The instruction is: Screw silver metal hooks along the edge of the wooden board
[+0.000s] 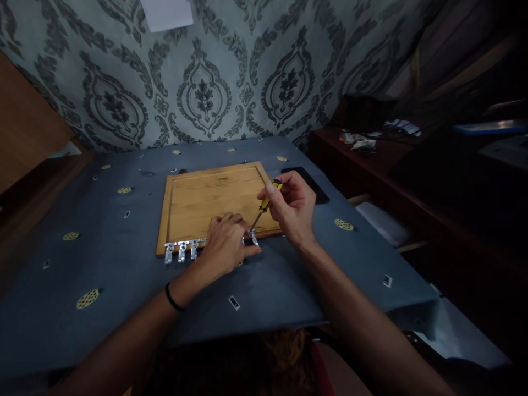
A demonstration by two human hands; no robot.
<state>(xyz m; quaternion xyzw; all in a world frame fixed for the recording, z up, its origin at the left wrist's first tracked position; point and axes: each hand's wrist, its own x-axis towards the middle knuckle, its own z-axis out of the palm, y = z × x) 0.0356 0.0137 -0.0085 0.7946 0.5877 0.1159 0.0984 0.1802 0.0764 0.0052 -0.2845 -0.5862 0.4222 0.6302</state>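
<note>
A wooden panel [206, 198] with a raised border lies on the cloth-covered table. Metal hinges [182, 252] stand in a row along its near edge. My left hand [226, 242] rests over that edge, its index finger and thumb closed around the rightmost hinge [254, 238]; it hides part of the row. In my right hand [295, 206] is a yellow and black screwdriver [266, 203], slanting down to the left. Its tip meets the rightmost hinge, close to my left fingertips. Whether a screw sits under the tip is too small to tell.
Right of the panel, partly behind my right hand, lies a flat black object [315, 187]. The blue-grey tablecloth [280, 291] reaches to the patterned wall. Beyond the table's right side stands a dark reddish-brown surface [350, 159] with small clutter. A wooden piece [28, 121] rises at left.
</note>
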